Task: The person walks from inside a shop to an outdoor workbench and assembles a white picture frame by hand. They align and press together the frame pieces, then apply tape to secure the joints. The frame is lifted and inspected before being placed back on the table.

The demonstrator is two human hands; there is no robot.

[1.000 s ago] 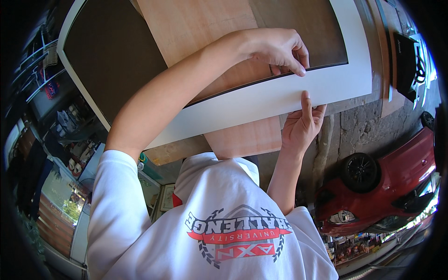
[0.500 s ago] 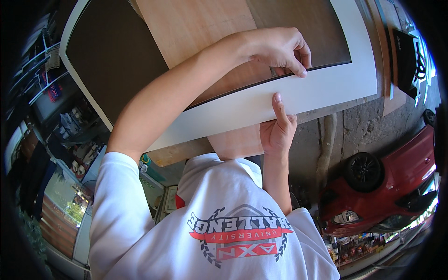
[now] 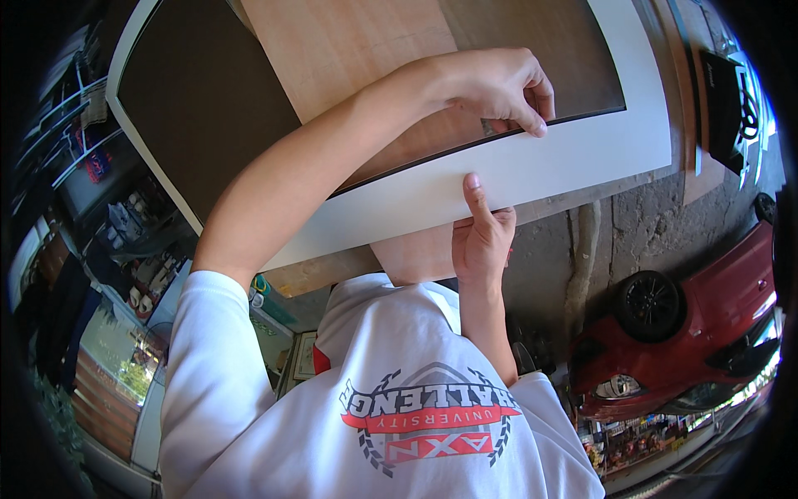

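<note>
Gripping white frame over plywood, left hand inside, right hand outside

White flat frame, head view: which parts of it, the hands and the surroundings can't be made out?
All in the head view:
White flat frame: far side cut off by the top edge.
Frame's inner edge, toward the left: partly hidden by the bare left forearm.
Bare right hand: most fingers hidden beneath the frame.
Bare left hand: some fingers hidden behind the hand itself.
Glossy red car: cut off by the dark fisheye rim.
</note>
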